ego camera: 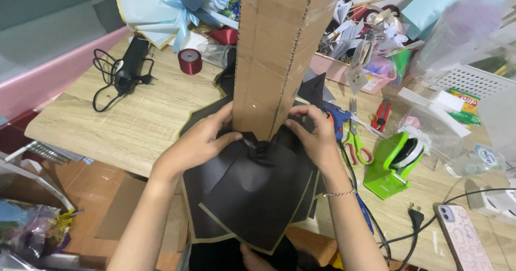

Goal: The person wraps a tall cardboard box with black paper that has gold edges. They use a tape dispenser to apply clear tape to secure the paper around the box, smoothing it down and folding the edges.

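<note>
- Fingers (224,121) of both hands are curled and pressed in on the gathered neck of the black paper (252,188), right where the cardboard column (274,51) meets it.
- The left hand (200,142) is clamped on the paper from the left, thumb laid across the dark fold.
- The right hand (317,134) is closed on it from the right; a thin bracelet (339,193) is seen at that wrist.
- The paper, black with gold edges, is fanned down over the table's near edge, in overlapping sheets.
- The column is held upright, rising out of the top of the view.
- Just beside the right hand, a blue glue gun (337,119) and green-handled scissors (356,142) are laid on the table (134,120).
- A green tape dispenser (395,163) is stood further right; a phone (463,237) is lying at the near right corner.
- Toward the far left, a red ribbon spool (190,61) and a black corded tool (128,66) are set well apart from the hands.
</note>
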